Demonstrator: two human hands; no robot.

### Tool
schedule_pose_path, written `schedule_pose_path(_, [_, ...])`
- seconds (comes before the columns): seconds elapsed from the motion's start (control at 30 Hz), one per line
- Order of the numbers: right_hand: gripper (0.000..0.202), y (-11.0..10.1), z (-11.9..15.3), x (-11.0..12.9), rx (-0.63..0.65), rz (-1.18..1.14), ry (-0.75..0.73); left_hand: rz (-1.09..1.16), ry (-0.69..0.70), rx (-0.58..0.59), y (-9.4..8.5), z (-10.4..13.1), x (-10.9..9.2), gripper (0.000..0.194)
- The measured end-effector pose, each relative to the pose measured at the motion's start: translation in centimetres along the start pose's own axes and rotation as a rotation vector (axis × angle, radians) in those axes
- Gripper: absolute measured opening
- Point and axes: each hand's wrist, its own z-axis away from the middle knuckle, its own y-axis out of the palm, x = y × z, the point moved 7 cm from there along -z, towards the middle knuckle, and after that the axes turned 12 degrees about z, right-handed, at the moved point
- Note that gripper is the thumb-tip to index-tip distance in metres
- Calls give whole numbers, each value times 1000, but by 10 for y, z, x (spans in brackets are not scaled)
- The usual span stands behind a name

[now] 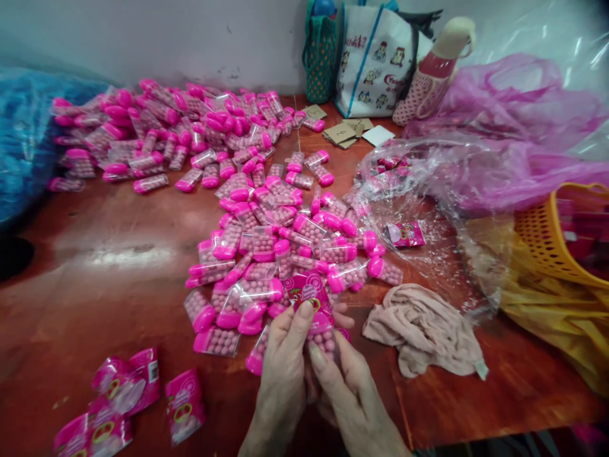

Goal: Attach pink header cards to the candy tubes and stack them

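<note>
In front of me my left hand (pixel 281 374) and my right hand (pixel 349 387) are close together, both closed around one small clear candy box (pixel 324 344) of pink balls. A pink printed sleeve (pixel 309 293) stands at its upper end, with my left thumb pressed on the sleeve. My right thumb lies over the clear part with the balls. How far the sleeve covers the box is partly hidden by my fingers. Just beyond my hands spreads a heap of candy boxes (pixel 280 238) with bright pink caps.
A larger pile of candy boxes (pixel 157 130) lies along the wall. Several printed packs (pixel 184 406) lie at the front left. To the right are a crumpled cloth (pixel 423 327), a clear bag with printed sleeves (pixel 406 233) and a yellow basket (pixel 542 238). Bags (pixel 371 60) stand behind.
</note>
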Motion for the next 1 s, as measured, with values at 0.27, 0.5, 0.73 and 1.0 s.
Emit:
schedule_pose_path(0.27, [40,0,3,2,32,69,-122,19,-27,47,-4,7,8,33])
schedule_pose_path(0.5, [27,2,-16,36,28,179,-308,198,-55,171,3,6,4,21])
schedule_pose_path(0.73, [25,1,4,87,-89,794,-917,258,29,-92,-12,1,-4,11])
schedule_pose_path(1.0, [32,13,11,100,-230,1264,-1232,98,123,-165,-18,2,-6,19])
